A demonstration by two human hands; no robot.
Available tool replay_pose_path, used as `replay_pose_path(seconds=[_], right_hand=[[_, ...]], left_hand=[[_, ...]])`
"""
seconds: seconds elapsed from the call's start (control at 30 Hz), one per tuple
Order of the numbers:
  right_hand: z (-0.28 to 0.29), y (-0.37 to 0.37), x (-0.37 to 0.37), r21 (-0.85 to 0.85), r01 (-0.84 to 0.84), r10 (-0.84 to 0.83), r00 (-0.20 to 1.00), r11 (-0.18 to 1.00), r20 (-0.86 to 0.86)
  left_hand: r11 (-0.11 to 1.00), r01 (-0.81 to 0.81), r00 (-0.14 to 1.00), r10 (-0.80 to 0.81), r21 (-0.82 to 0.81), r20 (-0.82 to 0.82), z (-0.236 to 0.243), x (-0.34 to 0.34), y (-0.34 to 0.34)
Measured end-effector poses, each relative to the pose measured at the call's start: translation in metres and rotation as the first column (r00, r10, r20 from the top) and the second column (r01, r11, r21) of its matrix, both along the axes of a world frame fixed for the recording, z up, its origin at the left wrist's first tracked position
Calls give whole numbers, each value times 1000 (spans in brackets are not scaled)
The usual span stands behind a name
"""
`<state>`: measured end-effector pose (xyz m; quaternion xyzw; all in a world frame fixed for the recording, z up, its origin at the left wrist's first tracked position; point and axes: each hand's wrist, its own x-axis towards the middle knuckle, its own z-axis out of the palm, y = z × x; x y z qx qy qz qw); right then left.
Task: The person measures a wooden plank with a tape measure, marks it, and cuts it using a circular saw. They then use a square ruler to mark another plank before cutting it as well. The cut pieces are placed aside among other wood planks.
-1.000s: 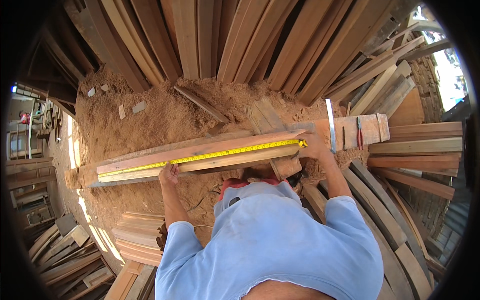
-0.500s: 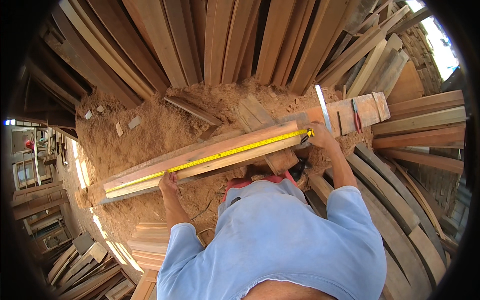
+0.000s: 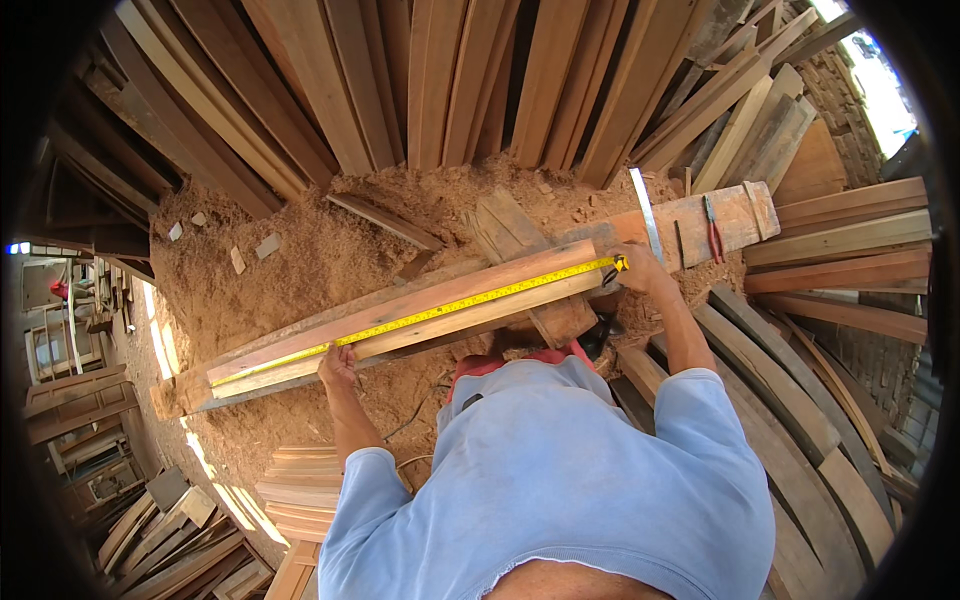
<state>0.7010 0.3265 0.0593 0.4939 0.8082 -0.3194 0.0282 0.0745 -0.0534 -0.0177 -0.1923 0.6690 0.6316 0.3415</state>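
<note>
A yellow tape measure (image 3: 470, 300) is stretched lengthwise over a long reddish-brown board (image 3: 440, 285) with a paler front edge. The tape's black-and-yellow case (image 3: 620, 264) sits at the board's right end, gripped by my right hand (image 3: 638, 266). Lower on the left, my left hand (image 3: 338, 368) is closed at the board's near edge, its fingertips against the tape blade. Part of its grip is hidden under the hand. The blade runs on to the board's left end.
Pliers with red handles (image 3: 714, 232) and a metal ruler (image 3: 646, 216) lie on the workbench plank (image 3: 745, 215) at the right. Sawdust (image 3: 210, 290) covers the ground. Upright planks (image 3: 435, 90) line the far side; more timber (image 3: 780, 390) is stacked at right.
</note>
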Motion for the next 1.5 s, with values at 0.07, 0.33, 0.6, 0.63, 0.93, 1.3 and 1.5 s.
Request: replay_pose_path(seconds=[0.07, 0.33, 0.6, 0.63, 0.93, 1.3, 1.5], right_hand=[[2, -1, -3, -16, 17, -17, 999, 1000, 28], [4, -1, -4, -26, 31, -31, 999, 999, 22], [56, -11, -40, -186, -121, 149, 978, 975, 144], [64, -20, -47, -207, -180, 205, 972, 962, 110], [30, -107, -116, -519, -287, 280, 955, 805, -95], [26, -79, -52, -345, -155, 56, 958, 926, -281], [-4, -18, 47, -57, 477, -478, 855, 877, -202]], left_hand=[[1000, 9, 1000, -9, 20, 0, 0, -2, -4], [1000, -19, 1000, 19, -11, 10, -3, -1, 1], [981, -188, 982, 186, 48, 36, 3, -7, -5], [971, -203, 979, 197, 130, 54, 5, -4, -5], [898, 133, 987, -159, 419, 26, 43, 78, 44], [676, 620, 703, -704, 398, 100, 53, 255, 178], [412, 827, 199, -851, -383, -487, 53, 226, 202]])
